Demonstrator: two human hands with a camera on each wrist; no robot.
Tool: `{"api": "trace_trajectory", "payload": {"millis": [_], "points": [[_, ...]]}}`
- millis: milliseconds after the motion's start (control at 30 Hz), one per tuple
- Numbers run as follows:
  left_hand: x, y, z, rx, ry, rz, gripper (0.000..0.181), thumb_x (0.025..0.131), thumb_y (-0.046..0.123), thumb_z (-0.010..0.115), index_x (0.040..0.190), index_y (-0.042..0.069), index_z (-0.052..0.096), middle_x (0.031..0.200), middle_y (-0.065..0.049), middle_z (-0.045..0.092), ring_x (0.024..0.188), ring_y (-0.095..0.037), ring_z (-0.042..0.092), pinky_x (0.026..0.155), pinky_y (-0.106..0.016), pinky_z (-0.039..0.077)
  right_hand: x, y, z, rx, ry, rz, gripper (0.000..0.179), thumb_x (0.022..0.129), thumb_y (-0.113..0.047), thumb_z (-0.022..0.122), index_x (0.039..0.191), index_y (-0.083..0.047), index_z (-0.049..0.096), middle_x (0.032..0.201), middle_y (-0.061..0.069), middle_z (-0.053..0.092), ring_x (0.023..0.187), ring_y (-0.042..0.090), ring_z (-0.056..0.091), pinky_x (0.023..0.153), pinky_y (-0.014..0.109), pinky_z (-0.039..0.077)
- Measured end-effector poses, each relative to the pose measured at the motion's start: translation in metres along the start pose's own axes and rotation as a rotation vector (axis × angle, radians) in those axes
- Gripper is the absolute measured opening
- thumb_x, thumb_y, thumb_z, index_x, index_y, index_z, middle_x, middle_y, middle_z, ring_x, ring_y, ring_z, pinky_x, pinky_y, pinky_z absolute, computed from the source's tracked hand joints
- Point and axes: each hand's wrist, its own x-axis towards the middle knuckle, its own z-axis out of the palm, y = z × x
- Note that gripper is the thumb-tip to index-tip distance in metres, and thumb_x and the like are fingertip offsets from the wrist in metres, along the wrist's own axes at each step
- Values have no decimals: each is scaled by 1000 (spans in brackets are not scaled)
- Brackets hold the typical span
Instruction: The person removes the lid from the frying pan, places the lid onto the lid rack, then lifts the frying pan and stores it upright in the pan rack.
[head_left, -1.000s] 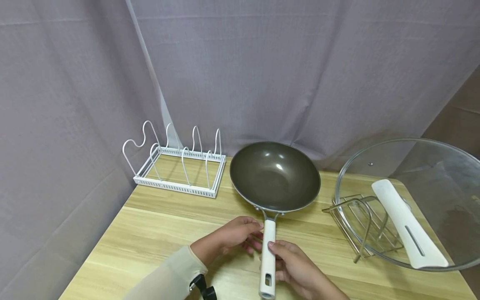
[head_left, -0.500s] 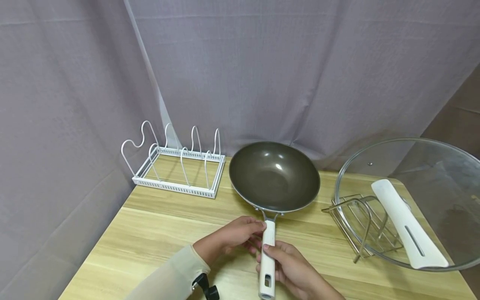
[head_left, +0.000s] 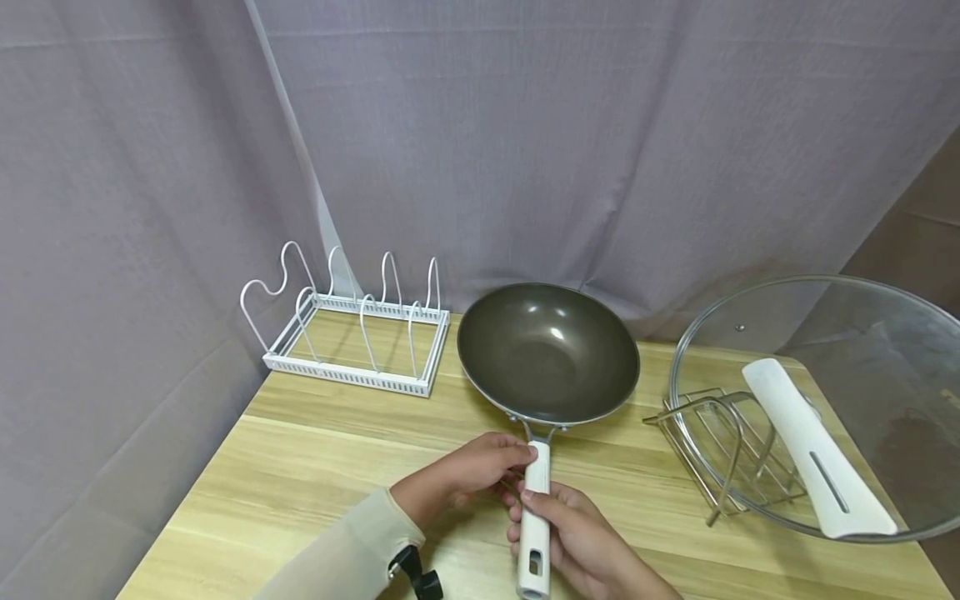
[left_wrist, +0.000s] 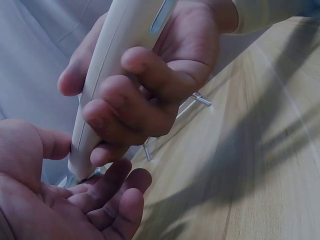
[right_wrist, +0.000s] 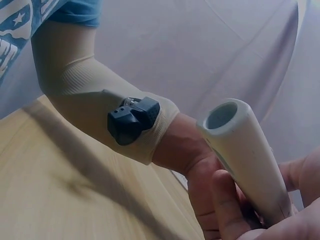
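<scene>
A dark wok (head_left: 547, 354) with a grey-brown inside stands upright on the wooden table, its off-white handle (head_left: 535, 533) pointing toward me. My right hand (head_left: 585, 533) grips that handle around its middle, thumb on top and fingers curled underneath. Farther up, near the metal bracket, my left hand (head_left: 480, 467) holds the handle from the left. Its thumb presses the side in the left wrist view, and its fingers (left_wrist: 107, 192) lie bent below. The hollow handle end (right_wrist: 225, 117) faces the right wrist camera.
Left of the wok stands a white wire rack (head_left: 352, 379) with upright loops. A large glass lid (head_left: 693, 325) with a long white handle (head_left: 813, 450) leans in a metal wire stand (head_left: 705, 475) at the right. A grey curtain (head_left: 480, 150) hangs behind the table.
My left thumb has come onto the upper part of the handle. The right hand has slid slightly left, its fingers wrapping further around the handle. The wok stays nearly in place.
</scene>
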Motion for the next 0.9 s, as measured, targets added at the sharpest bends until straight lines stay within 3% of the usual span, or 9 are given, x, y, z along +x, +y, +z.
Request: {"api": "trace_trajectory", "payload": {"millis": [400, 700, 900], "points": [[3, -2, -2, 5, -13, 13, 27, 103, 25, 59, 107, 0, 67, 85, -9, 67, 74, -18, 63, 65, -28, 53, 5, 1, 8, 146, -41, 3, 16, 107, -9, 42, 120, 0, 45, 98, 4, 60, 86, 17, 64, 82, 32, 57], [5, -3, -3, 12, -18, 15, 27, 103, 26, 59, 108, 0, 67, 85, -9, 68, 71, -17, 63, 64, -28, 53, 7, -2, 12, 154, -10, 30, 22, 109, -16, 45, 121, 2, 44, 97, 2, 61, 83, 15, 65, 80, 29, 57], [5, -4, -3, 14, -16, 14, 26, 103, 26, 59, 106, 1, 67, 81, -8, 65, 68, -17, 62, 63, -27, 53, 8, -5, 16, 170, 28, 56, 34, 109, -18, 47, 130, 3, 32, 96, 1, 58, 81, 12, 61, 76, 26, 55]]}}
